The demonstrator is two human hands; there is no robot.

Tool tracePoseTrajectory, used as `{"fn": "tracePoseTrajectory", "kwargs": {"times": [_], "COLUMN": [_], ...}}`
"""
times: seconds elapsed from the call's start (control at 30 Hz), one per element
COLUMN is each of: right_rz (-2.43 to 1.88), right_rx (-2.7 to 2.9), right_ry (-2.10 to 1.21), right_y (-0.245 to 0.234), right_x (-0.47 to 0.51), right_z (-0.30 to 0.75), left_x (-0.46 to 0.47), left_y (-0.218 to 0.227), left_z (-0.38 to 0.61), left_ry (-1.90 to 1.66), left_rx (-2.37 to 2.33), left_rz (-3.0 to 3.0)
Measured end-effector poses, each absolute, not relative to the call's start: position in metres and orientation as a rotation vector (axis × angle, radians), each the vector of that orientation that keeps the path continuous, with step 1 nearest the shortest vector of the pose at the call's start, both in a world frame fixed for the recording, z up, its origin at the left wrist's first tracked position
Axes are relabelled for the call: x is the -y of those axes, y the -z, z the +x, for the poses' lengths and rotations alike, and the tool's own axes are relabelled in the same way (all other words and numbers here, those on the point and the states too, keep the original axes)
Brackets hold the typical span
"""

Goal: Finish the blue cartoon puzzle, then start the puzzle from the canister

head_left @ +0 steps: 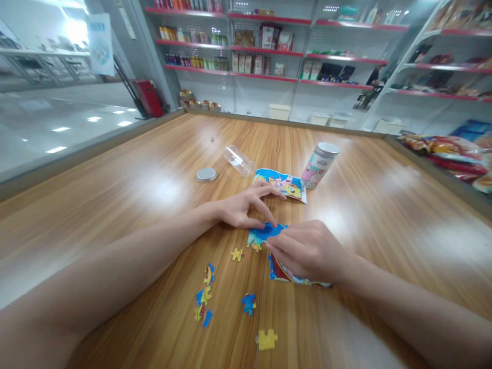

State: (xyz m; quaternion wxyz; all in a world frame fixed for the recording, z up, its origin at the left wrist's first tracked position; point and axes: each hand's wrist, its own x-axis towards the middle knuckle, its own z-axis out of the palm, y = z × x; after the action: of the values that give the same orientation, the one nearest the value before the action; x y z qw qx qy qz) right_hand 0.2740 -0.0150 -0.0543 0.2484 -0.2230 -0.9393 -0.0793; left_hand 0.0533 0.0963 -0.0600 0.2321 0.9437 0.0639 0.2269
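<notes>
1. Right hand (pixel 307 248): fingers bunched low over part-built jigsaw (pixel 257 235); cannot tell whether a piece is pinched.
2. Left hand (pixel 244 208): spread, nothing gripped. Thumb and one fingertip at jigsaw's blue far edge; other fingers reach over picture sheet (pixel 294 187).
3. Jigsaw lies mid-table, partly hidden beneath right hand.
4. Loose pieces, scattered left and near side: blue piece (pixel 248 304), yellow piece (pixel 267 339), others.
5. Farther off: clear jar (pixel 239 160) on its side, silver lid (pixel 206 174) flat, printed canister (pixel 320 165) upright beside sheet.
</notes>
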Motion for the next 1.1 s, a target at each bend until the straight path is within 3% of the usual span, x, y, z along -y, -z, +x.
{"fn": "tracePoseTrajectory", "kwargs": {"times": [0.83, 1.1], "right_rz": [-0.993, -0.895], "right_rx": [2.561, 2.494], "right_ry": [-0.444, -0.344], "right_y": [0.052, 0.055], "right_x": [0.011, 0.009], "right_z": [0.276, 0.275], "left_x": [-0.092, -0.092], "left_y": [0.055, 0.055], "left_z": [0.058, 0.059], "left_ry": [-0.415, -0.392], "left_rx": [-0.174, -0.168], "left_rz": [2.509, 2.520]}}
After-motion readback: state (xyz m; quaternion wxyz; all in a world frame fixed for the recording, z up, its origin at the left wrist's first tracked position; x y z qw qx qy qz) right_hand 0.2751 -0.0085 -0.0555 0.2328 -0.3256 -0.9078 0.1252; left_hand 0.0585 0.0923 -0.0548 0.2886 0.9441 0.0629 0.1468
